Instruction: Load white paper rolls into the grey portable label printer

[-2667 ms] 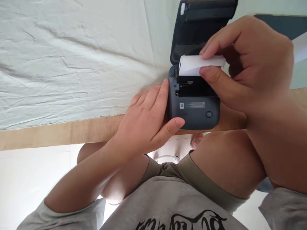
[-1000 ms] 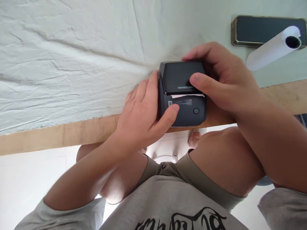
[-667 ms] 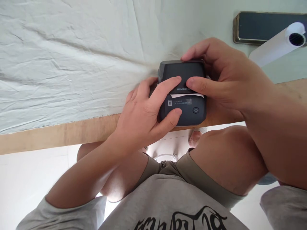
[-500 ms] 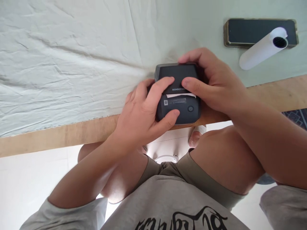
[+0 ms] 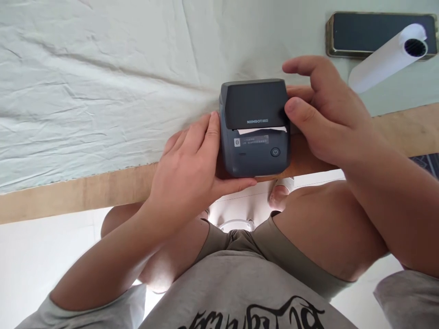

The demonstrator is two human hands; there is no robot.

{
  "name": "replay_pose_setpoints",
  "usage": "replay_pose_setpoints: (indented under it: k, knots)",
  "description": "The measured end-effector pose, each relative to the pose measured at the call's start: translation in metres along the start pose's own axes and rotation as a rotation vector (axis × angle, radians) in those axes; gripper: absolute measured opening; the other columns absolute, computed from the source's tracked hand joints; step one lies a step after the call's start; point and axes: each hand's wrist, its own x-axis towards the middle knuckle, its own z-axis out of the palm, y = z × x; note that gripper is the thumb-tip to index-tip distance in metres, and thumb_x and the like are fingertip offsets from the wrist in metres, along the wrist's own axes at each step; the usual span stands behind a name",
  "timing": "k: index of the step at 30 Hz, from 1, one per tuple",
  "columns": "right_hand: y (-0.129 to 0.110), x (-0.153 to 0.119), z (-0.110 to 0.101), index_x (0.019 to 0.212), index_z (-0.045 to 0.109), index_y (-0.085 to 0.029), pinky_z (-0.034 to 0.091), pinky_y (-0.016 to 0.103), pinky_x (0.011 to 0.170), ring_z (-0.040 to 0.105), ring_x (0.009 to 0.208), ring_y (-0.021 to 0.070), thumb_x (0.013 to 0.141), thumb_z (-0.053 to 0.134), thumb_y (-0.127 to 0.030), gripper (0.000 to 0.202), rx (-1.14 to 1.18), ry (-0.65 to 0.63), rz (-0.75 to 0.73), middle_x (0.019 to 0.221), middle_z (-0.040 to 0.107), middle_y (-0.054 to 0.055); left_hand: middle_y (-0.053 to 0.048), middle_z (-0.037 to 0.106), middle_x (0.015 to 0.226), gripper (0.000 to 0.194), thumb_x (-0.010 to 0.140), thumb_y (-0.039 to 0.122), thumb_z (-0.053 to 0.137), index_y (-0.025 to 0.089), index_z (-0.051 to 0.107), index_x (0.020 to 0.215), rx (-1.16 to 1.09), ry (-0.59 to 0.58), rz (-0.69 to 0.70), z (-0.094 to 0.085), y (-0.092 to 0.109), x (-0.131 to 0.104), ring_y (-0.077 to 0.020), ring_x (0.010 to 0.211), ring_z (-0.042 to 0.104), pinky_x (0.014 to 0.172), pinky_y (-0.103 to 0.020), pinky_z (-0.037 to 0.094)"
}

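A dark label printer [image 5: 254,107] marked NIIMBOT stands near the table's front edge, its lid down. A strip of white paper [image 5: 262,130] pokes out of the slot below the lid. Along the printer's left side lie the fingers of my left hand [image 5: 192,160], with the thumb across its front lower edge, so this hand grips it. At the right side is my right hand [image 5: 327,103], index finger raised and apart from the thumb. The thumb tip is at the lid's right edge; whether it touches, I cannot tell. Its other fingers are partly hidden beside the printer.
A phone in a clear case [image 5: 380,34] lies at the back right, with a white paper roll [image 5: 384,61] leaning across it. Wrinkled pale cloth [image 5: 103,91] covers the table up to a bare wooden front edge [image 5: 85,194]. My legs are below that edge.
Both hands have come off the printer's top. The left fingers slid to its left side and the thumb down to the front edge; my right hand drew back rightward and spread.
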Motion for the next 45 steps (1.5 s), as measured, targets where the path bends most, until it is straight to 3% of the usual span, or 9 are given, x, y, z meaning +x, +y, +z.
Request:
replay_pose_setpoints:
  k: [8,13,25,29,31,34,37,41,45]
  knots:
    - [-0.008,0.001,0.000,0.155,0.043,-0.029,0.058,0.037,0.086,0.071,0.094,0.0146,0.095,0.049,-0.099,0.092,0.063,-0.039,0.007,0.121,0.078,0.002,-0.013,0.060,0.172,0.115,0.082,0.101,0.074,0.033,0.050,0.171,-0.085,0.058,0.007,0.004,-0.007,-0.003,-0.0497,0.155,0.062,0.131,-0.068,0.053]
    - [-0.015,0.000,-0.003,0.154,0.044,-0.028,0.056,0.032,0.078,0.065,0.081,0.0104,0.099,0.050,-0.093,0.085,0.052,-0.053,0.021,0.116,0.079,0.000,-0.015,0.067,0.165,0.119,0.081,0.106,0.067,0.026,0.055,0.168,-0.054,0.067,0.008,0.002,-0.009,0.001,-0.0495,0.149,0.067,0.129,-0.069,0.055]
    - [0.013,0.004,-0.015,0.164,0.039,-0.033,0.063,0.042,0.097,0.075,0.096,0.0129,0.102,0.059,-0.083,0.082,0.023,-0.161,-0.143,0.123,0.080,0.004,-0.016,0.079,0.149,0.109,0.084,0.099,0.069,0.019,0.063,0.158,-0.035,0.159,0.086,0.002,-0.008,0.002,-0.0419,0.135,0.077,0.122,-0.058,0.060]
    - [0.008,0.008,-0.020,0.154,0.059,-0.032,0.064,0.045,0.107,0.075,0.115,0.0177,0.085,0.075,-0.090,0.091,-0.016,-0.038,-0.144,0.135,0.074,0.005,-0.015,0.072,0.160,0.091,0.098,0.086,0.056,0.022,0.059,0.162,-0.083,0.107,0.053,-0.002,-0.011,0.002,-0.0415,0.142,0.072,0.122,-0.058,0.057]
    - [-0.001,0.010,-0.020,0.146,0.068,-0.028,0.063,0.039,0.097,0.072,0.109,0.0161,0.080,0.080,-0.091,0.092,-0.082,0.098,-0.197,0.124,0.073,0.005,-0.015,0.069,0.162,0.083,0.101,0.076,0.056,0.022,0.058,0.163,-0.079,0.079,0.053,-0.002,-0.011,0.003,-0.0427,0.145,0.069,0.123,-0.058,0.055]
    - [-0.015,0.011,-0.015,0.139,0.072,-0.020,0.045,0.031,0.067,0.061,0.080,0.0079,0.090,0.075,-0.085,0.082,-0.141,0.297,-0.233,0.104,0.070,0.005,-0.017,0.069,0.159,0.082,0.100,0.071,0.057,0.020,0.055,0.165,-0.074,0.055,0.072,-0.002,-0.011,0.004,-0.0440,0.145,0.068,0.124,-0.059,0.054]
    - [-0.027,0.011,-0.007,0.137,0.073,-0.017,0.039,0.030,0.058,0.061,0.070,0.0038,0.109,0.060,-0.067,0.059,-0.158,0.374,-0.252,0.120,0.075,0.006,-0.017,0.070,0.158,0.081,0.101,0.071,0.056,0.021,0.055,0.164,-0.083,0.053,0.081,-0.001,-0.012,0.005,-0.0439,0.146,0.067,0.124,-0.059,0.054]
    - [-0.037,0.019,0.000,0.136,0.074,-0.016,0.053,0.028,0.066,0.068,0.080,0.0042,0.115,0.049,-0.054,0.050,-0.197,0.428,-0.286,0.145,0.069,0.004,-0.017,0.069,0.160,0.081,0.100,0.072,0.057,0.022,0.056,0.163,-0.099,0.066,0.094,0.000,-0.012,0.006,-0.0447,0.148,0.066,0.126,-0.060,0.053]
    - [-0.047,0.032,0.001,0.119,0.078,-0.022,0.066,0.041,0.103,0.076,0.094,0.0134,0.107,0.057,-0.042,0.032,-0.323,0.289,-0.196,0.104,0.077,0.000,-0.019,0.068,0.161,0.082,0.101,0.071,0.053,0.017,0.056,0.163,-0.086,0.062,0.089,0.000,-0.010,0.007,-0.0435,0.150,0.065,0.127,-0.058,0.052]
